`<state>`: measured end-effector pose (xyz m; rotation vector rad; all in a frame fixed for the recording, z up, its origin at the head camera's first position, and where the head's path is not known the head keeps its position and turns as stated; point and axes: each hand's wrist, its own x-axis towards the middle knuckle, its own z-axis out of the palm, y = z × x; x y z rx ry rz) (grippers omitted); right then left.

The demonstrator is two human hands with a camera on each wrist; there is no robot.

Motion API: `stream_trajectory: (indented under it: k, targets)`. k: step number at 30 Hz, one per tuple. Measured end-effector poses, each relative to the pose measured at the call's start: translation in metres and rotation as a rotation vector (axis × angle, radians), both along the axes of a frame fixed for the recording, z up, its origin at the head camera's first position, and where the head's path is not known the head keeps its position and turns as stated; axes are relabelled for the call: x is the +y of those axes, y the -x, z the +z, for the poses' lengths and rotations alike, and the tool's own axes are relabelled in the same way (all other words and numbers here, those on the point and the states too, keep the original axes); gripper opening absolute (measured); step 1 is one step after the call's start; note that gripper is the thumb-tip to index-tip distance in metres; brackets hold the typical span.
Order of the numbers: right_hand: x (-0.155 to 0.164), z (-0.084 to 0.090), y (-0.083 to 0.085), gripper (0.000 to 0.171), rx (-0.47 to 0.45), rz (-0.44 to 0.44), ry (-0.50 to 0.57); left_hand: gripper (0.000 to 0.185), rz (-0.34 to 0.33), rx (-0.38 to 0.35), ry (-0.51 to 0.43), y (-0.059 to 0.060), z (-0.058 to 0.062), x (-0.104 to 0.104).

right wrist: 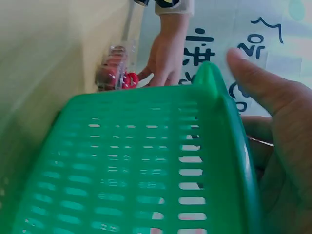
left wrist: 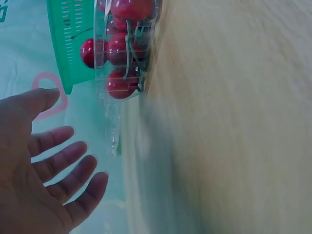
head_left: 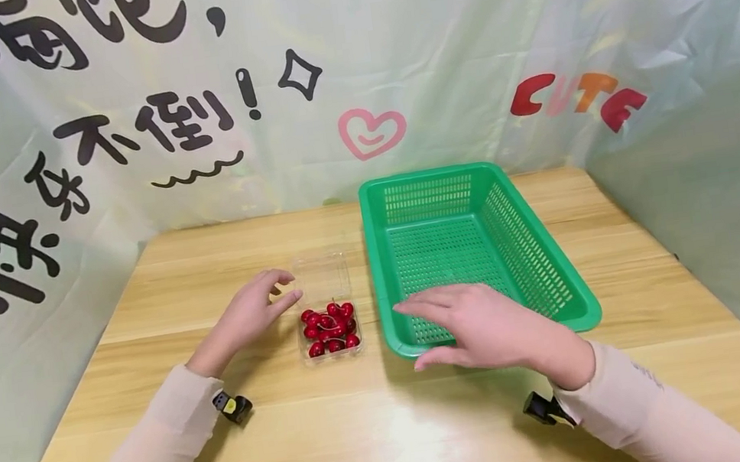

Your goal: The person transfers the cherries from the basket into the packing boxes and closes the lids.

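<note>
A clear plastic box [head_left: 303, 353] of red cherries [head_left: 330, 330] sits on the table with its lid [head_left: 322, 277] folded back. My left hand [head_left: 256, 306] hovers just left of the box, fingers relaxed and holding nothing; the left wrist view shows them spread beside the cherries [left wrist: 122, 84]. Right of the box stands a green slotted basket [head_left: 382, 283]. Over its near edge hangs my right hand [head_left: 482, 325], thumb outside and fingers above the inside. In the right wrist view the thumb [right wrist: 258, 80] is apart from the basket's rim [right wrist: 241, 151].
The wooden table [head_left: 340, 435] meets a printed cloth backdrop [head_left: 443, 37] at the back and both sides. Small black cameras [head_left: 235, 407] are strapped at both wrists. The basket takes up the back right of the table.
</note>
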<state>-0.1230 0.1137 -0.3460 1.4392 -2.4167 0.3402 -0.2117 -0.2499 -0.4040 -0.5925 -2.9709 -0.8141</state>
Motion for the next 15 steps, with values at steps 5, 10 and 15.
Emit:
stream_trajectory:
  k: [5,10,15]
  targets:
    - [-0.001,-0.006,-0.003,0.056,-0.016,0.021,-0.03,0.056,0.028,-0.103,-0.057,0.005,-0.006,-0.002]
    - [0.001,-0.009,-0.002,0.036,-0.022,0.029,-0.017,0.057,0.063,-0.188,-0.104,0.011,-0.011,-0.005]
    - [0.003,-0.011,0.002,0.028,-0.007,0.027,0.01,0.059,0.096,-0.274,-0.172,0.018,-0.015,-0.006]
